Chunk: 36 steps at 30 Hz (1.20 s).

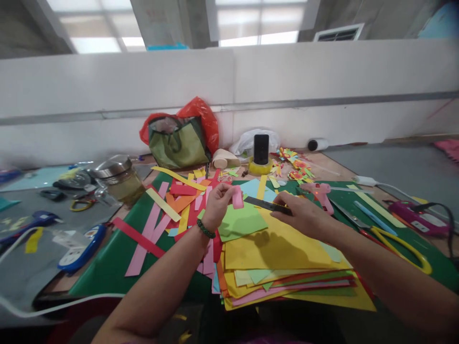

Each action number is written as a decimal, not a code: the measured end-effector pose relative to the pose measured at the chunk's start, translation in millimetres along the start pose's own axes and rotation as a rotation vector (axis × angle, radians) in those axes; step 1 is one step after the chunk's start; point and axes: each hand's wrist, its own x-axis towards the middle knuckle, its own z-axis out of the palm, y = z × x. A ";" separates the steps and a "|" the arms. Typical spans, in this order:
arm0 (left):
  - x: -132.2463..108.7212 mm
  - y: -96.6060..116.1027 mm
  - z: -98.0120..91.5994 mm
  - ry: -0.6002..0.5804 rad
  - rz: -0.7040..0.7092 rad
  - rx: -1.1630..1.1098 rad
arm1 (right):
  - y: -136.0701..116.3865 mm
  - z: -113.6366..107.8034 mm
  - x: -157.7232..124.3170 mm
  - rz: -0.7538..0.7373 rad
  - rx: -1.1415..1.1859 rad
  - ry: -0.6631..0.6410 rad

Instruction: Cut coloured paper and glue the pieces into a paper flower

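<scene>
My left hand (216,205), with a beaded bracelet at the wrist, pinches a short, bent strip of pink paper (237,197). My right hand (303,216) grips a dark, narrow, flat-bladed tool (263,204) that looks like a craft knife. Its tip points left, close to the pink strip; whether they touch I cannot tell. Both hands are above light green paper (244,223), which lies on a stack of yellow and other coloured sheets (283,251). Left of the stack, pink, red, orange and yellow paper strips (143,243) lie scattered over one another.
On the right are a pink glue gun (322,196) and yellow-handled scissors (401,246). A phone (261,149) stands upright by a yellow tape roll (260,167), near paper flowers (299,172). At left are a lidded glass jar (124,184) and a blue-white power strip (82,251). Behind sits a green bag (179,145).
</scene>
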 end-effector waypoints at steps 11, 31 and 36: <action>-2.2 -4.7 7.9 0.031 0.063 0.017 | -31.6 3.9 9.1 -0.103 -0.195 0.017; 10.7 5.6 -12.4 0.141 -0.128 -0.060 | 12.9 -3.8 -0.1 0.079 -0.236 -0.057; 22.3 12.3 -29.0 0.220 -0.125 0.049 | 40.7 0.5 1.1 0.020 -0.231 -0.175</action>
